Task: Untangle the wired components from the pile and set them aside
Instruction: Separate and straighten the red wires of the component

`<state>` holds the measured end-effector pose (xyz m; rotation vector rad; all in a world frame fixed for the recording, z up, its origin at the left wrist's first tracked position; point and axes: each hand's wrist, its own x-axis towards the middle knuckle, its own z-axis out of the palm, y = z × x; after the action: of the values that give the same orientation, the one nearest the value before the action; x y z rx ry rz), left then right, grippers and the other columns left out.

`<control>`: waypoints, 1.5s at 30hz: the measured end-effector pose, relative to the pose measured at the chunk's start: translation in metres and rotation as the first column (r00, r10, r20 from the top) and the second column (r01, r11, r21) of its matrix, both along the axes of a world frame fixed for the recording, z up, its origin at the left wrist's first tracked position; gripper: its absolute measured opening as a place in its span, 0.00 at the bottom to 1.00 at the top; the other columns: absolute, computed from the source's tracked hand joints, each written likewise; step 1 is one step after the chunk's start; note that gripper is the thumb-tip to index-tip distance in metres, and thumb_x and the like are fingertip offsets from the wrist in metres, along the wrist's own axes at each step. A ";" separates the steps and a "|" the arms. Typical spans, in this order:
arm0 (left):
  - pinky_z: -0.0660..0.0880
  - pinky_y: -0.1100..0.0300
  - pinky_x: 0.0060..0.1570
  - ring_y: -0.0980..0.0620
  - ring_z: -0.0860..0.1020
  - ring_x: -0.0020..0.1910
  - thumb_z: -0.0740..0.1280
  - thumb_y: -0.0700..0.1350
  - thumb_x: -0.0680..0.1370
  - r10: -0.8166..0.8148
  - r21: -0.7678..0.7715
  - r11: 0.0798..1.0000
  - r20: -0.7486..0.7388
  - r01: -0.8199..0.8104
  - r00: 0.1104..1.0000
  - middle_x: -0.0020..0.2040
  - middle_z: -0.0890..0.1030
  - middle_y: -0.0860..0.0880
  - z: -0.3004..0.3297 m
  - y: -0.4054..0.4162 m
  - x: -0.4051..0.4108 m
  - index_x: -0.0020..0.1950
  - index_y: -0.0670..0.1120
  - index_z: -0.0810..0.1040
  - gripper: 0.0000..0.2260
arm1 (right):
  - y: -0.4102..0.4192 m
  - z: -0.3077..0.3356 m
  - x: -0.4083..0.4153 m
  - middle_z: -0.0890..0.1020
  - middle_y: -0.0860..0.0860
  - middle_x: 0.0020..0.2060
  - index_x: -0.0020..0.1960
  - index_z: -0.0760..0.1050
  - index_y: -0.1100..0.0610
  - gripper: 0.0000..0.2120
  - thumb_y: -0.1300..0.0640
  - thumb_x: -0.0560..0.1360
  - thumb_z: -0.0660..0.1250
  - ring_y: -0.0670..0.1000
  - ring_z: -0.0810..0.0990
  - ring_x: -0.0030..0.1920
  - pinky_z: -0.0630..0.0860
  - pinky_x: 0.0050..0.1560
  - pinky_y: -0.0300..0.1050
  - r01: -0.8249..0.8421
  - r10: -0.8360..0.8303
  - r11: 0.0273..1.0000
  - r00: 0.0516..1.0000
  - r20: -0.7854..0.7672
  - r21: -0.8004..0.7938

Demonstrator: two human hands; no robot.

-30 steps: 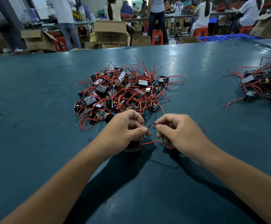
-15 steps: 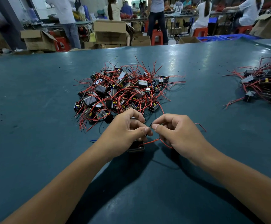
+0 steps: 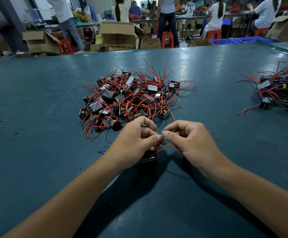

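Observation:
A tangled pile [image 3: 131,98] of small black box components with red wires lies in the middle of the green table [image 3: 36,117]. Just in front of it, my left hand [image 3: 136,138] and my right hand [image 3: 189,140] meet fingertip to fingertip, each pinching a thin wire end. One black component [image 3: 149,156] hangs below my left hand, mostly hidden by it. Its red wire [image 3: 163,148] loops between the two hands, and another red end [image 3: 214,135] sticks out behind my right hand.
A second heap of wired components [image 3: 282,93] lies at the table's right edge. A short blue wire [image 3: 102,151] lies left of my left wrist. Beyond the far table edge stand cardboard boxes [image 3: 117,33], red stools and several people.
My hands have come together: the small gap between the two pinched wire ends has closed and the fingertips now touch. The component under my left hand stayed put.

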<state>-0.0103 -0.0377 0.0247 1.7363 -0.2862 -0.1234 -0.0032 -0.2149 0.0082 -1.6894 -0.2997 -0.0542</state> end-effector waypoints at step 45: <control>0.76 0.52 0.40 0.50 0.77 0.38 0.75 0.39 0.75 -0.229 0.432 0.900 0.372 0.050 0.900 0.42 0.80 0.51 0.024 0.027 0.001 0.46 0.48 0.84 0.05 | -0.007 0.009 -0.006 0.80 0.45 0.34 0.44 0.80 0.59 0.02 0.60 0.75 0.71 0.43 0.74 0.35 0.68 0.39 0.30 0.132 0.230 0.853 0.773 0.591 -0.504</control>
<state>-0.0088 -0.0102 0.0490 2.1599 -0.7488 0.0912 -0.0094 -0.2219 0.0168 -2.1711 -0.9483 -0.5665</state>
